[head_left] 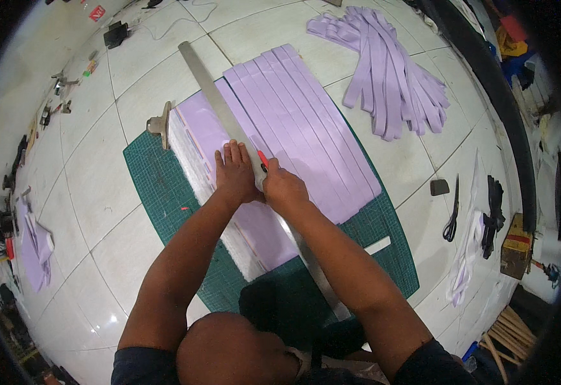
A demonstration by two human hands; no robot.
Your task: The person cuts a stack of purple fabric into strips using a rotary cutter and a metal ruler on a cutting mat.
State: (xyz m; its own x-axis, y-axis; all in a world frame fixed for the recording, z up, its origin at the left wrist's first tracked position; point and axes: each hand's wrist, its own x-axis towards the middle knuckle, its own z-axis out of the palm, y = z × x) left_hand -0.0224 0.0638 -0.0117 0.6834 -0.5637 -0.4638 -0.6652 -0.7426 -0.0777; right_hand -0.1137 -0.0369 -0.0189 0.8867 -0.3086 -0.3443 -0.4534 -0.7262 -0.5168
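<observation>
A long metal ruler (pixel 211 90) lies slantwise across a lilac fabric sheet (pixel 201 122) on a green cutting mat (pixel 159 176). My left hand (pixel 234 174) presses flat on the ruler and the fabric beside it, fingers stretched out. Close by on its right, my right hand (pixel 285 190) is closed round a red utility knife (pixel 263 158) at the ruler's right edge; its blade cannot be made out. Several parallel lilac strips (pixel 300 122) lie side by side to the right of the ruler. At the sheet's far left corner sits a metal clamp (pixel 159 126).
Loose lilac strips (pixel 389 80) are heaped on the tiled floor at far right. To the right lie black scissors (pixel 451 221), a small dark block (pixel 439 187) and a yellow-red box (pixel 516 247). More lilac cloth (pixel 33 247) lies at left, near assorted tools along the wall.
</observation>
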